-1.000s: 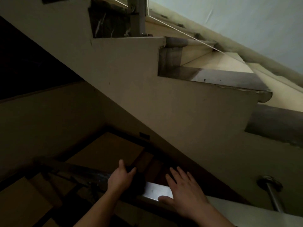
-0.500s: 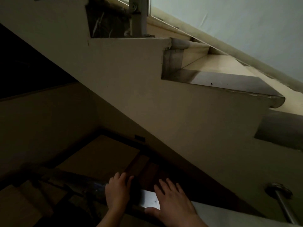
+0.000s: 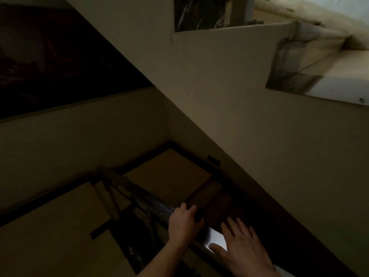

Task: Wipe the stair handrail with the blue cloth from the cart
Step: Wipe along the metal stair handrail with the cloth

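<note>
Nearest, the right hand (image 3: 246, 251) lies flat on the shiny flat-topped metal stair handrail (image 3: 217, 237). Its grip is open, with the fingers straight and spread and the thumb along the bright strip. Just ahead, the left hand (image 3: 183, 222) curls over the top of the same rail. Its grip is closed round the rail and a dark bunched cloth (image 3: 199, 217), of which only a small patch shows between thumb and fingers. The light is too dim to tell the cloth's colour. The two hands are near each other but apart, with a lit stretch of rail between them.

Beyond the left hand the rail runs down and away to the left, growing darker. Below it lie the tan tiled landing floor (image 3: 166, 172) and dark reddish-brown steps (image 3: 218, 203). Farther off rises the pale plastered side wall of the upper flight (image 3: 219, 96), cut in a stepped outline. A grey metal post (image 3: 239, 9) stands at its top edge.
</note>
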